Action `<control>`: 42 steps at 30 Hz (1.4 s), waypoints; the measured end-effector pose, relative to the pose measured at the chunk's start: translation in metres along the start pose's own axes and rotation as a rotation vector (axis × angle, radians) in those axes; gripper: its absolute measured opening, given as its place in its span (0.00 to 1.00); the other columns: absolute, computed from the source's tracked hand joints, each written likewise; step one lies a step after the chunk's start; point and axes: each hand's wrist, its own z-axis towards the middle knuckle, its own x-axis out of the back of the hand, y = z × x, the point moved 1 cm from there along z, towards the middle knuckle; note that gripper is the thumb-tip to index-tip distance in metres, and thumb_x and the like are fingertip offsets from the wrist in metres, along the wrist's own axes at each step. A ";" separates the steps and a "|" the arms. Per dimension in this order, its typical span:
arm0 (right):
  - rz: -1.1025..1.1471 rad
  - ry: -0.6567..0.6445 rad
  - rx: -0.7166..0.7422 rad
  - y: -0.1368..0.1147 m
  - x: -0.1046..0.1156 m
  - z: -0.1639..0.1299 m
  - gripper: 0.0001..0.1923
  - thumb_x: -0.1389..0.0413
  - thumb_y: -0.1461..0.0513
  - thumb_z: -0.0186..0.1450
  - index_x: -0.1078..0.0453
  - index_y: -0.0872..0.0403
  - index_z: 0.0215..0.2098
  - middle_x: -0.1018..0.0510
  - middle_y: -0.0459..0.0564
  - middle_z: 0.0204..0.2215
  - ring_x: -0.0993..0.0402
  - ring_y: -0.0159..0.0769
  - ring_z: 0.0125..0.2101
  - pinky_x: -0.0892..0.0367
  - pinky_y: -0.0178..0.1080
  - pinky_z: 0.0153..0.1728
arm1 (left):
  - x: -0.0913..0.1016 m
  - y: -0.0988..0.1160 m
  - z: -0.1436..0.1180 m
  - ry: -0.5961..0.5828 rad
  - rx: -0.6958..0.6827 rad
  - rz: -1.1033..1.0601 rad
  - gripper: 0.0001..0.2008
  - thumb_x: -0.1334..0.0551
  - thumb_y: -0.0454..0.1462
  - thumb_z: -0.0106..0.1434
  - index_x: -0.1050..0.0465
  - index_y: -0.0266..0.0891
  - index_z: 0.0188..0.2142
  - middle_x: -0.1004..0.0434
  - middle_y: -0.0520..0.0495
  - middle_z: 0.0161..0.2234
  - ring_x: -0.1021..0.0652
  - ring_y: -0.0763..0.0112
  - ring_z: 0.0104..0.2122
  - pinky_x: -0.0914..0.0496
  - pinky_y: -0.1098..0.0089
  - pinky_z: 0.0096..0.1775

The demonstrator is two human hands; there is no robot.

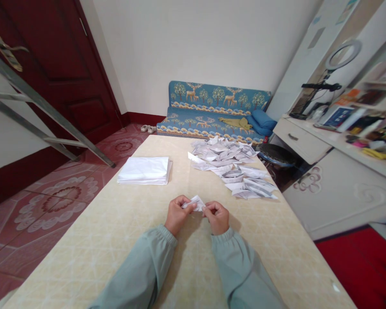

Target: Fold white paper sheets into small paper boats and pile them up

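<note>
We clamp a small folded white paper [197, 202] in left hand [177, 213] and right hand [218, 216] fingertips. Ahead: flat white paper stack [144, 170], left; jumbled grey-white folded-paper heap [227, 152] crowding right.

The folded piece [197, 201] is matt, creased paper; the tabletop [135, 210] looks smooth, perhaps plastic-covered.

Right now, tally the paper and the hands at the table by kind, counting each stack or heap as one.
Paper stack: 1
Heap of folded papers: 1 (its pieces overlap too much to count singly)
Held piece of paper: 1
Left hand and right hand: 2
Total: 5
</note>
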 end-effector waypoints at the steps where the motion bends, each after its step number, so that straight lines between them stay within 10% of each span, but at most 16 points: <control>1: -0.001 -0.010 0.014 0.000 0.000 0.000 0.10 0.41 0.61 0.53 0.35 0.55 0.16 0.27 0.46 0.21 0.33 0.29 0.20 0.38 0.32 0.22 | 0.000 0.000 0.000 -0.005 -0.004 -0.028 0.12 0.33 0.40 0.48 0.33 0.35 0.25 0.29 0.55 0.17 0.31 0.77 0.17 0.40 0.77 0.22; 9: 0.003 -0.133 0.038 -0.001 -0.004 0.003 0.10 0.41 0.60 0.54 0.31 0.54 0.34 0.29 0.42 0.22 0.34 0.29 0.21 0.39 0.31 0.22 | -0.003 0.005 -0.006 -0.140 -0.046 -0.051 0.18 0.31 0.37 0.46 0.36 0.37 0.35 0.32 0.59 0.18 0.33 0.80 0.17 0.43 0.79 0.21; 34: -0.018 -0.106 -0.033 0.005 0.002 0.004 0.11 0.41 0.55 0.53 0.28 0.56 0.24 0.27 0.44 0.17 0.33 0.30 0.18 0.38 0.31 0.20 | 0.000 -0.002 0.002 -0.034 0.059 -0.148 0.14 0.34 0.43 0.50 0.30 0.34 0.25 0.34 0.56 0.14 0.35 0.81 0.12 0.41 0.80 0.16; 42: 0.179 -0.048 -0.140 0.002 -0.002 0.001 0.15 0.41 0.52 0.54 0.36 0.53 0.27 0.24 0.46 0.18 0.26 0.35 0.18 0.30 0.34 0.20 | -0.010 0.000 -0.003 -0.211 0.028 -0.100 0.14 0.33 0.42 0.50 0.24 0.31 0.28 0.22 0.46 0.25 0.26 0.71 0.23 0.33 0.74 0.27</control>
